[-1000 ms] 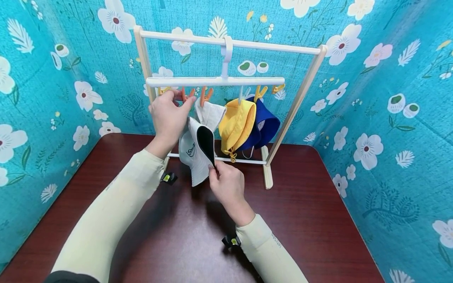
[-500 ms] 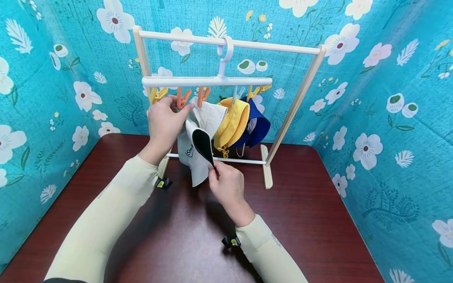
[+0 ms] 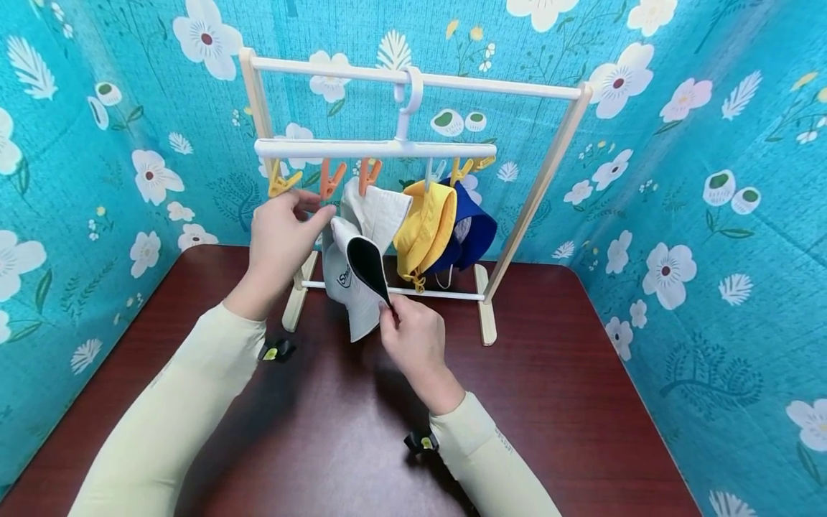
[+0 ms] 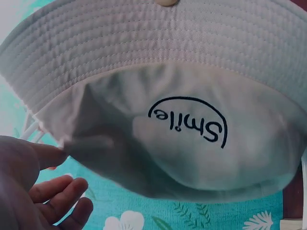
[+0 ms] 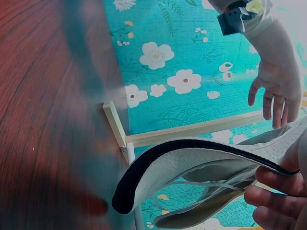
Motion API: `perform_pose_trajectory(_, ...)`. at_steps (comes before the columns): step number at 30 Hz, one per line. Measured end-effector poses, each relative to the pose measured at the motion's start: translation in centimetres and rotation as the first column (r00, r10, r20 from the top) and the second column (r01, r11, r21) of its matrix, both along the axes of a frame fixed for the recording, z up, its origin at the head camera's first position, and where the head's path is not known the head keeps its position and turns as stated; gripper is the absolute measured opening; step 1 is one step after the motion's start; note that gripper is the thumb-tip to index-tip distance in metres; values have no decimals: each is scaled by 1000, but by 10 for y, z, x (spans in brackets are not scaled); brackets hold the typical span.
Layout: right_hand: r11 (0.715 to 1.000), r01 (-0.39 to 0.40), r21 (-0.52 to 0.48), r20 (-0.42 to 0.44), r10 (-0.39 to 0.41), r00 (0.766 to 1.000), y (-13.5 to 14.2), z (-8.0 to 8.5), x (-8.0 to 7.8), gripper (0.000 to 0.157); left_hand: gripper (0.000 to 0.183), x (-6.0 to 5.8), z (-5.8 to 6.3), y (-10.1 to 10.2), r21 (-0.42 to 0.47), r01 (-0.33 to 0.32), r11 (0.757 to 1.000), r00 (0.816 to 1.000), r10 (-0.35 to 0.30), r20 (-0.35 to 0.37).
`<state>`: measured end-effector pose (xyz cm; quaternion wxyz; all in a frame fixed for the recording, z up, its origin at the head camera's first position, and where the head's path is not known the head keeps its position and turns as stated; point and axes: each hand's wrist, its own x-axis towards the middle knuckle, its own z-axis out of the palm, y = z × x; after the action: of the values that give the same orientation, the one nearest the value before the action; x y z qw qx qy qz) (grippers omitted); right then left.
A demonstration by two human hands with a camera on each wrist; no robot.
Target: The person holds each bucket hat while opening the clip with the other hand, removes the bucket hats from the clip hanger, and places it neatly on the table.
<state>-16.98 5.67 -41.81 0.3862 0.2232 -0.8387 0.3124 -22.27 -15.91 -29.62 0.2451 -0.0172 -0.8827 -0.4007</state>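
At left, reaches the left hand (image 3: 281, 233) up beneath a yellow clip (image 3: 282, 181) near the end of a white hanger bar (image 3: 375, 148), with fingers relaxed and gripping nothing. Brings the thumb to the crown's edge of a pale hat (image 3: 354, 287) lettered "Smile", as seen from the left wrist; impossible to be sure of contact. Just above the fingertips, has an orange clip (image 3: 330, 179) hanging from the bar.

At center, pinches the dark-lined brim of the pale hat between thumb and fingers of the right hand (image 3: 416, 334). Holds the hat tilted below the left half of the bar, above a dark red table (image 3: 568, 373), with the black lining turned to the right. Close behind, has pale cloth (image 3: 386, 210) hanging from a second orange clip (image 3: 369, 176); impossible to tell from this angle whether part of the same hat.

Farther right, has a yellow hat (image 3: 426, 230) hanging by a light blue clip (image 3: 431, 172), with a cord dangling underneath, and beside it a blue hat (image 3: 477, 222). At the right end, faces the slanting upright of a wooden rack (image 3: 558, 151) before flowered turquoise cloth (image 3: 743, 237).
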Motion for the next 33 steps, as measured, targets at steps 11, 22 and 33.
perform_pose_trajectory(11,1000,-13,3,-24,13,1000,1,0,-1,12,41,22,-13,-24,-22,34,999,999,-34,18)
perform_pose_trajectory(22,1000,-26,13,-41,27,999,1,0,-2,8,39,43,-31,-39,-3,35,999,999,-35,-28)
perform_pose_trajectory(33,999,-31,10,-60,32,998,2,0,-2,4,31,59,-54,-46,39,26,999,995,-22,-97)
